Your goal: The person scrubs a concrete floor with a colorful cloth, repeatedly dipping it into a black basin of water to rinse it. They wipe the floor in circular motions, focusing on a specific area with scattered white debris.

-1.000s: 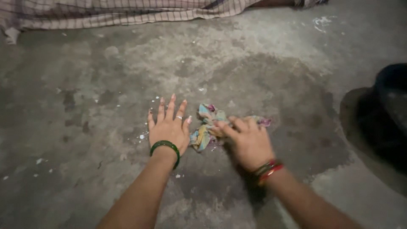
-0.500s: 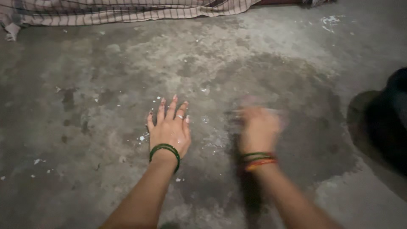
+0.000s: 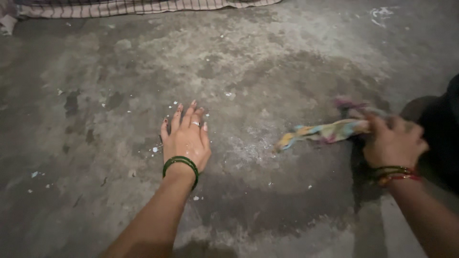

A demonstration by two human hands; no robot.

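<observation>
- Head view: the left hand [image 3: 185, 139] lies flat, palm down, on the grey concrete floor [image 3: 267, 57], its fingers [image 3: 191, 111] stretched out and slightly spread, holding nothing.
- A silver ring [image 3: 195, 123] sits on one finger of that hand, and a green bangle [image 3: 180, 164] circles its wrist.
- The right hand [image 3: 393, 143] is at the right side of the view, well apart from the left one, with its fingers curled tight around one end of a multicoloured rag [image 3: 325, 131].
- The rag, in yellow, blue and pink patches, is bunched into a long twist; its free end trails leftward on the floor, towards the space between the two hands, and part of it shows above the gripping hand. It is somewhat blurred.
- Green and red bangles [image 3: 395, 174] sit on the right wrist.
- A pale, scuffed patch [image 3: 248, 145] of the floor lies between the left hand and the rag's free end, inside a darker damp-looking area.
- Small white flecks [image 3: 155, 149] are scattered on the floor just beside the left hand and farther left.
- A checked cloth [image 3: 143, 5] runs along the top edge of the view, well away from both hands.
- A dark shape [image 3: 444, 138] fills the right edge just beyond the right hand; what it is cannot be told.
</observation>
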